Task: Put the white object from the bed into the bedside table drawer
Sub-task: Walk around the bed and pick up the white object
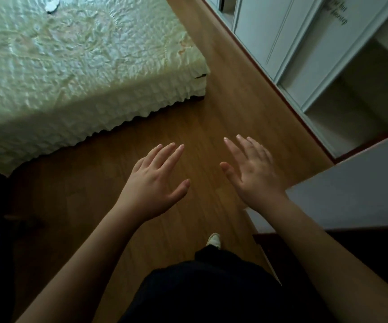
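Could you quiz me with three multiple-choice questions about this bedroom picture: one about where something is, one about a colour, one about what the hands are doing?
1. Where does the white object lie?
A. On the floor by the shoe
B. On the bed, at its far end
C. In the right hand

2. What colour is the floor?
A. Brown wood
B. Grey tile
C. Blue carpet

3. What state are the left hand and right hand in?
A. Both clenched in fists
B. One holding a cloth
C. Both open and empty

Answers: 1 B, it rests on the pale green bed cover near the top edge of the view. 2 A, brown planks run between bed and cupboards. 3 C, fingers are spread over the floor, holding nothing.
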A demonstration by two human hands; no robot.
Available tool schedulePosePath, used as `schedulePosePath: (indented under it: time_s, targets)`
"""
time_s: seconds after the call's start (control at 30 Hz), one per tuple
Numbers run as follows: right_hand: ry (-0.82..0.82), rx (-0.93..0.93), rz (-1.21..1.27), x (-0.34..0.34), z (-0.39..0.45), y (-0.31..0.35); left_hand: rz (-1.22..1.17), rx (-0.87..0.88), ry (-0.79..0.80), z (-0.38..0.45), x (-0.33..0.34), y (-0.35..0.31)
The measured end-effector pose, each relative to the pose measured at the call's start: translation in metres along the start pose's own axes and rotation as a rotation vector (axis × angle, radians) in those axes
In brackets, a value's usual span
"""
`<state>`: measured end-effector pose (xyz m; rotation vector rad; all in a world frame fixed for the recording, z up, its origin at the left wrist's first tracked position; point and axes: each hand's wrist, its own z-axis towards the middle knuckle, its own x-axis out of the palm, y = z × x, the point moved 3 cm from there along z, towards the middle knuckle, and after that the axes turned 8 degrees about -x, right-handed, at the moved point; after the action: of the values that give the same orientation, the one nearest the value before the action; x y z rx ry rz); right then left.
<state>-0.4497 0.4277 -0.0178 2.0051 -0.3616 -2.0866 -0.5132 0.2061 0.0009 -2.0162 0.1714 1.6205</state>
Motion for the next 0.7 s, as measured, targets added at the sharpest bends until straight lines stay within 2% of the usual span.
schedulePosePath:
  time_s: [0.27,0.47,0.7]
  targets:
    - [-0.012,0.033,0.001,-0.02,0.114,-0.064,0.059,0.029,-0.06,0.153,-0.025,-0.022]
    - [0.023,0.081,-0.033,-0.013,0.215,-0.106,0.106,0.029,-0.13,0.289,-0.053,-0.002]
    - [0.015,0.195,-0.043,-0.023,0.327,-0.138,0.09,0.113,-0.066,0.42,-0.076,0.014]
